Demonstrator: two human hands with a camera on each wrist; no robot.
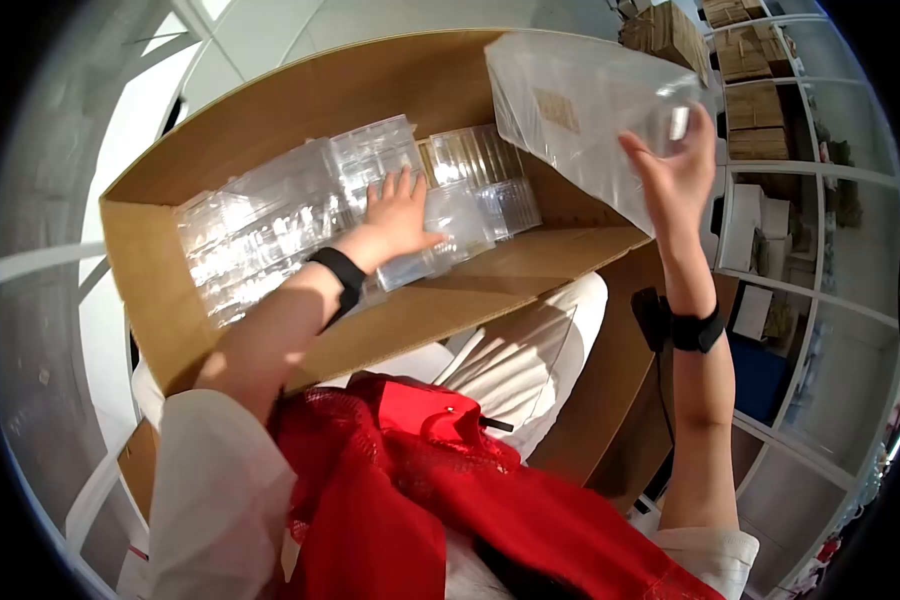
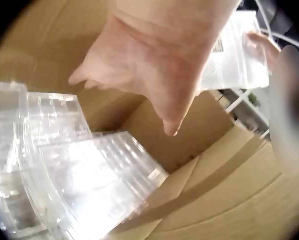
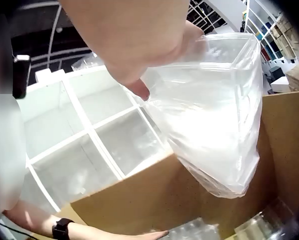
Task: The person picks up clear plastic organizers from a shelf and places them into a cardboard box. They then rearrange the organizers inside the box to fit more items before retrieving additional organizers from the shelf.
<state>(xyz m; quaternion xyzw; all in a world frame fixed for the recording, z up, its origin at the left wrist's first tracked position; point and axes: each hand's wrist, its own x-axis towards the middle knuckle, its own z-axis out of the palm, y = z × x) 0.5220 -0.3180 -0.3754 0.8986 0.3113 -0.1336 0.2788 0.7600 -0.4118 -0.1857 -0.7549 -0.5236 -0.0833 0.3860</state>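
My right hand (image 1: 682, 175) grips the end of a clear plastic package (image 1: 580, 110) in a loose bag, held over the right end of a large cardboard box (image 1: 300, 100). In the right wrist view the bagged package (image 3: 204, 120) hangs tilted, with a thumb (image 3: 139, 90) on its side. My left hand (image 1: 400, 215) is spread, fingers extended, over clear plastic cases (image 1: 270, 210) inside the box. In the left wrist view that hand (image 2: 144, 65) is above the cases (image 2: 99, 170); contact cannot be told.
White shelving (image 1: 820, 230) with brown packets (image 1: 755, 105) and a blue bin (image 1: 757, 375) runs along the right. Another cardboard box (image 1: 600, 400) stands below the first box's right end. Red cloth (image 1: 370, 480) and pale trousers (image 1: 530, 360) lie below the box's near edge.
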